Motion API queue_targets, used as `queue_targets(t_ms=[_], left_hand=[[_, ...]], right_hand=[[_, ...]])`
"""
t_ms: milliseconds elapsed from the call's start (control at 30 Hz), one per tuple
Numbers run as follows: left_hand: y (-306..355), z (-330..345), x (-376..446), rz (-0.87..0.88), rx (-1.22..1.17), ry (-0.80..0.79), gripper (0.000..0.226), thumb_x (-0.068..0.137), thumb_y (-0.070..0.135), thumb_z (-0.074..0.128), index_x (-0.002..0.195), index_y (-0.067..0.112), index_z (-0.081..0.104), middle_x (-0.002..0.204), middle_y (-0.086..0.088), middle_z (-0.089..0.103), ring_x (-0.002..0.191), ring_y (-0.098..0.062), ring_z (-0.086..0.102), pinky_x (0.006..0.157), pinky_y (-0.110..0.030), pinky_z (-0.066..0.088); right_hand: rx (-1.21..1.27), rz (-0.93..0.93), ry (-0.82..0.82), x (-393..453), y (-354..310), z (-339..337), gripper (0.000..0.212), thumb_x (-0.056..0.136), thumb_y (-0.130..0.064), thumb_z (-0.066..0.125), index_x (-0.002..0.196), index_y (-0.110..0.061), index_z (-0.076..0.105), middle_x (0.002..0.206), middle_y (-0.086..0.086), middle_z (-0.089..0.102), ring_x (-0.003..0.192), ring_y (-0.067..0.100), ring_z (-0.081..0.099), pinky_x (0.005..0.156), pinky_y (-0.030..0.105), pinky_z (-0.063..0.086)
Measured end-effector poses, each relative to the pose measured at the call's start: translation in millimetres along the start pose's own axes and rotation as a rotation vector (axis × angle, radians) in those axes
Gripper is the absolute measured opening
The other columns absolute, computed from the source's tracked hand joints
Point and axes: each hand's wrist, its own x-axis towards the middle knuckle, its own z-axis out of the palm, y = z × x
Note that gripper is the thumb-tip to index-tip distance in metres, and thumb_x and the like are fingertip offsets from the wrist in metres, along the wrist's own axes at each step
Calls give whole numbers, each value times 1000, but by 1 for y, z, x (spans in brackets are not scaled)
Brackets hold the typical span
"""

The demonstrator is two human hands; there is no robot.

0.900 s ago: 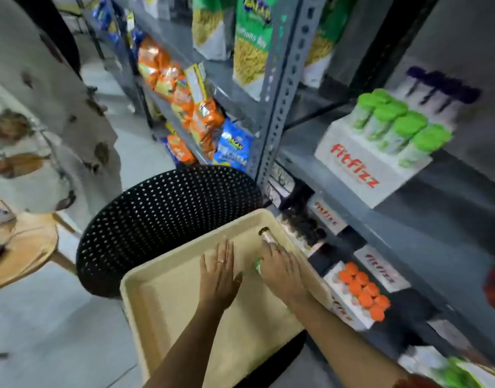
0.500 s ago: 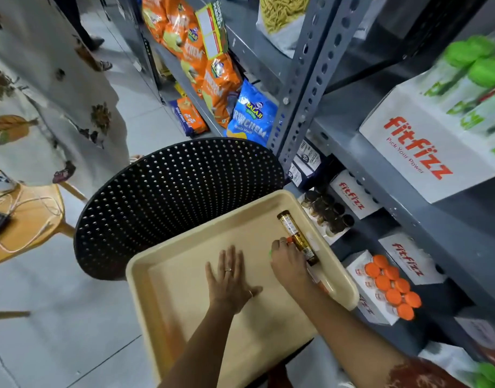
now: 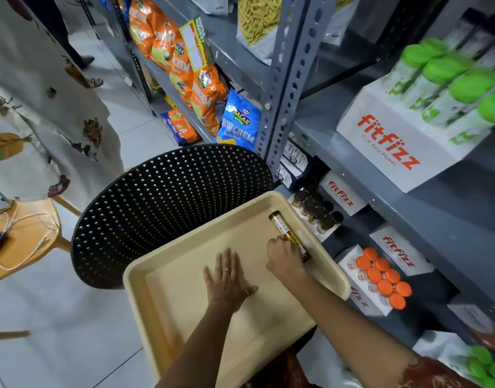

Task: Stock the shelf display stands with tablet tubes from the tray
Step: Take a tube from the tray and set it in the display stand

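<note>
A beige tray [image 3: 184, 275] rests on a black perforated chair [image 3: 162, 208]. One brown-gold tablet tube [image 3: 282, 228] lies along the tray's right rim. My right hand [image 3: 285, 259] curls over the tube's near end, and a bit of green shows under its fingers. Flat on the tray floor lies my left hand [image 3: 229, 278], fingers spread, holding nothing. On the grey shelves to the right stand white "fitfizz" display stands: green-capped tubes [image 3: 448, 79] above, dark-capped tubes [image 3: 316, 211] and orange-capped tubes [image 3: 383, 275] below.
A grey slotted upright [image 3: 291, 74] divides the shelves; snack bags [image 3: 184, 65] fill those to the left. A person in a patterned white garment [image 3: 44, 107] stands at the left beside a yellow stool [image 3: 25, 233] with cables. Two more "fitfizz" boxes [image 3: 341, 194] sit on the lower shelf.
The view has dropped and moved closer to the tray and shelves. My right hand has shifted slightly along the tube at the tray's right rim. My left hand stays flat on the tray.
</note>
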Motion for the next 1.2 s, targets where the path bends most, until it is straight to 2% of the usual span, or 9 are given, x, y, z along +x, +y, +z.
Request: queue_targets(t_ms=[367,500,567,633,800,900,1000,1133,1200], left_hand=[[49,-68,-45,243,112,278,84,93,60,30,148,11,-11,153,-4,-25,144,-24,-15,115,-53,3],[85,-104,-65,398,157,563,73,82,55,37,132,4,51,142,-12,46,126,-28,50,90,-51,49],[106,-122,-72,446,160,632,71,76,50,57,129,4,54,135,-13,55,119,-28,57,82,-50,53],[132,-141,-83,509,122,677,69,79,44,49,135,3,44,140,-15,48,124,-29,52,88,-54,50],[200,-169,-102,668,105,682,62,100,38,24,149,10,-2,157,-6,-8,146,-26,-1,115,-50,9],[241,-177,-112,741,114,640,64,101,38,28,149,12,-5,158,-6,-11,146,-22,-7,116,-50,6],[276,-169,-114,793,179,561,67,100,44,26,149,12,-6,157,-5,-17,145,-22,-12,116,-52,2],[311,-151,-114,830,212,416,68,100,48,24,150,13,-5,158,-4,-17,145,-22,-15,114,-55,-3],[322,-144,-113,825,229,370,67,100,49,21,150,14,-5,158,-3,-16,145,-21,-14,115,-56,-5]], right_hand=[[300,228,190,-80,66,-93,38,85,-28,68,114,-5,59,120,11,61,113,28,58,88,35,52],[412,291,295,-126,100,-134,39,82,-28,70,110,-2,61,117,16,64,108,34,61,84,36,51],[479,330,349,-151,120,-151,42,81,-27,71,114,-3,61,120,19,62,112,35,58,87,36,50],[498,359,412,-176,141,-165,44,79,-29,72,112,-4,62,118,20,62,111,36,58,86,36,50],[547,468,537,-241,196,-192,34,72,-28,73,95,-3,67,93,16,68,85,33,64,66,30,50],[554,533,584,-272,226,-202,25,71,-24,73,86,-5,68,87,18,72,82,34,68,71,32,57],[577,598,605,-297,255,-207,20,68,-24,76,79,-8,69,78,14,65,73,29,61,58,26,46],[601,631,611,-320,285,-213,24,68,-21,79,82,-4,71,84,19,74,78,33,71,73,40,60],[606,633,581,-329,296,-216,25,70,-18,81,87,-4,70,83,16,74,69,30,72,60,31,59]])
